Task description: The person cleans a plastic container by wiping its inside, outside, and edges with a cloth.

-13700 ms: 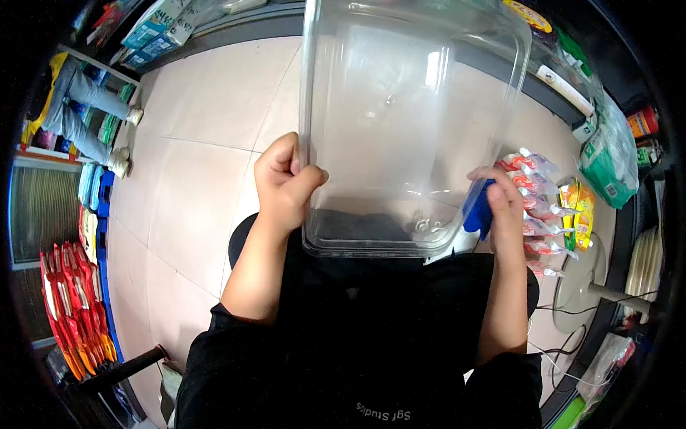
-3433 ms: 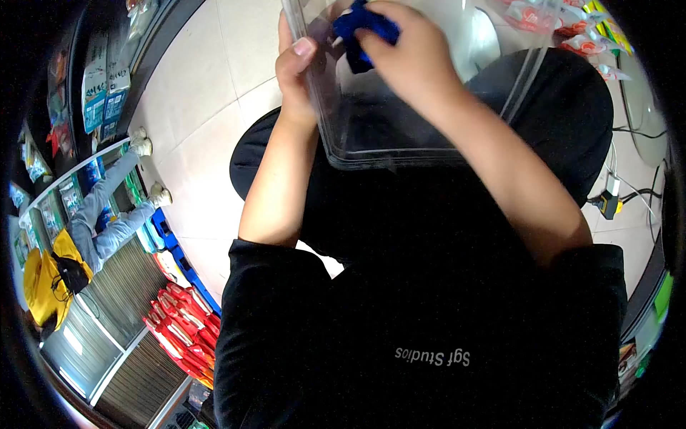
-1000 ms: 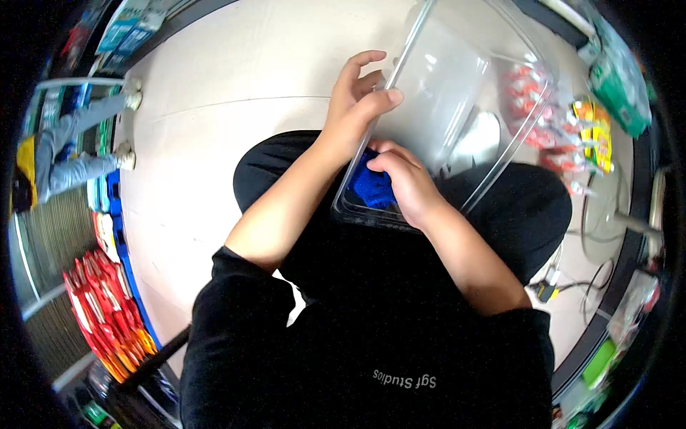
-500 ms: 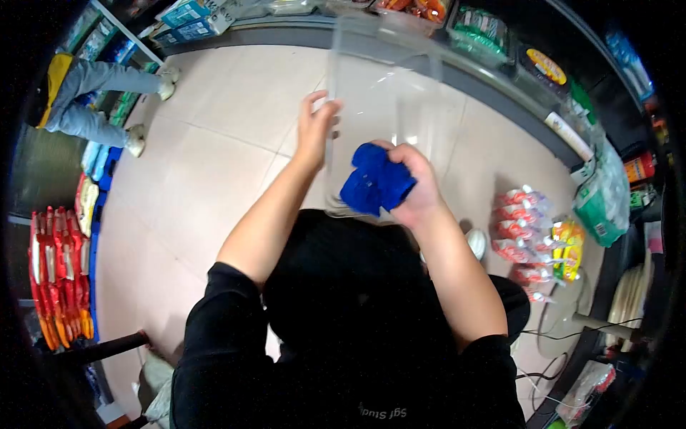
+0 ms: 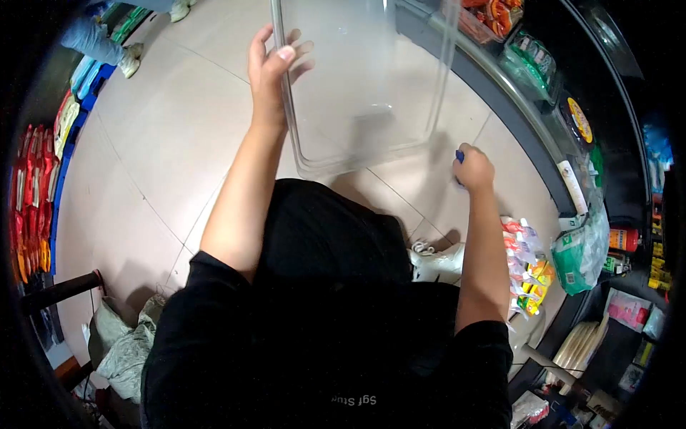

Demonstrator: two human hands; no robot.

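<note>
- The left hand (image 5: 270,77) grips the left edge of the clear box (image 5: 357,93), which is held above the floor (image 5: 143,186).
- The right hand (image 5: 474,169), apart from the box, is closed around the blue cloth (image 5: 459,155), mostly hidden in it.

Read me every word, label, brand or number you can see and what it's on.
"Sgf Stu", upside down, last letters unclear: black shirt.
Too small or blurred: yellow oval label, green bag, red packets, white-and-red pouches.
No text visible: clear container.
</note>
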